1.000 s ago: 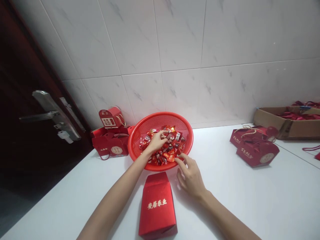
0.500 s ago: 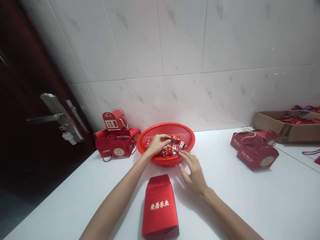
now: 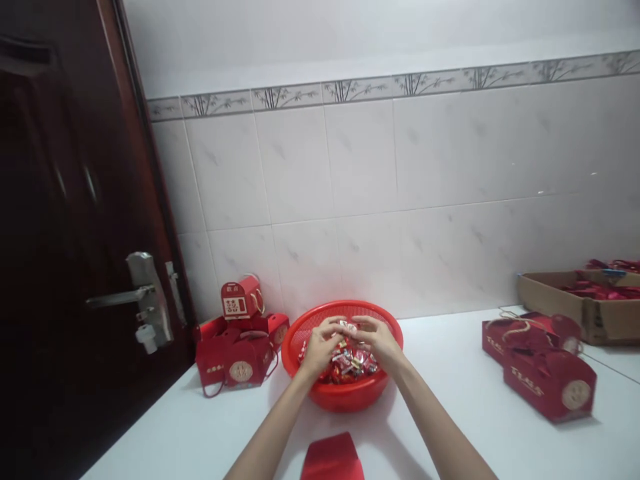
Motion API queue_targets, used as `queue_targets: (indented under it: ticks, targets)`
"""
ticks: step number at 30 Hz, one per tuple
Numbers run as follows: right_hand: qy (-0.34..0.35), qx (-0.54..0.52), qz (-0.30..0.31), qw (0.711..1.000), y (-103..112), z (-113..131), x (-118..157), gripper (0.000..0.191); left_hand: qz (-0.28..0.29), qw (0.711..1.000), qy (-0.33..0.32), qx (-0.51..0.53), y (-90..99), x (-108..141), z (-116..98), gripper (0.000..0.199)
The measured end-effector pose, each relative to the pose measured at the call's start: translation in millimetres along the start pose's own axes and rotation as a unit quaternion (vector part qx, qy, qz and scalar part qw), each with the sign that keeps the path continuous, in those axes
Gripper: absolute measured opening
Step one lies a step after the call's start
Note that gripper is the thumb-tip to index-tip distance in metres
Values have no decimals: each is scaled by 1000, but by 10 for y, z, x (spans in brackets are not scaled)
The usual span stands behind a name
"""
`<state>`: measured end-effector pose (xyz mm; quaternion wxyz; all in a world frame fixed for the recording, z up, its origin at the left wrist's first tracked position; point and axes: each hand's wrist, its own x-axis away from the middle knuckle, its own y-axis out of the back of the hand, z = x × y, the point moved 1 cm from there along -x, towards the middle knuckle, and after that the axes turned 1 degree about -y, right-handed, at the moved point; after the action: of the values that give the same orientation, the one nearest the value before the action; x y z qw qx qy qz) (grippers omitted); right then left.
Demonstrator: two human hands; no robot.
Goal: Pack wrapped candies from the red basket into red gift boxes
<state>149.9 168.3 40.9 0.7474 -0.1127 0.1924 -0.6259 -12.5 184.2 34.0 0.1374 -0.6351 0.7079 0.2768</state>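
the small wrapped candy (image 3: 349,327), pale with dark markings, is in the grip of the fingertips of the left hand (image 3: 320,350) and right hand (image 3: 383,343), above shiny red, silver and gold wrapped candies (image 3: 350,367) in the round red mesh basket (image 3: 350,399). white table (image 3: 445,400) surface shows between the basket's right rim and the red gift boxes (image 3: 547,383), while the red flap-top box (image 3: 333,459) in front is cut by the lower picture edge. compared with half a second ago, the hands have come together and the view has tilted up
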Motion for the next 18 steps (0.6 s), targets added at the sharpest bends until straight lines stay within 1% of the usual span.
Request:
queue_targets:
  ticks: [2,4,7,9,11,13,15,16,17,18]
  targets:
    - [8,-51,-40,998,-1,-71,-67,48,-20,1000,20,3,24,-20,89,18]
    - [6,-71,-66,995,-10,-115,-116,47,-35,998,51,12,45,-28,160,29]
    - [0,-89,-85,992,-13,-108,-133,34,-62,992,110,21,60,-14,211,44]
    - [-3,-100,-98,990,5,-78,-128,24,-86,986,139,18,66,-5,213,45]
    - [-7,-111,-117,987,34,-57,-132,17,-90,985,148,5,89,-23,201,41]
    - [-15,-121,-138,983,65,-54,-150,13,-54,988,143,-22,146,-86,190,35]
    - [-28,-132,-156,979,88,-62,-172,13,6,988,124,-87,241,-189,195,30]
    - [-35,-138,-162,976,96,-66,-182,14,46,981,125,-141,296,-247,210,28]
    - [-42,-144,-168,974,103,-69,-188,15,87,966,129,-208,350,-304,235,28]
    - [-49,-149,-173,972,107,-68,-192,16,125,943,138,-276,399,-354,271,26]
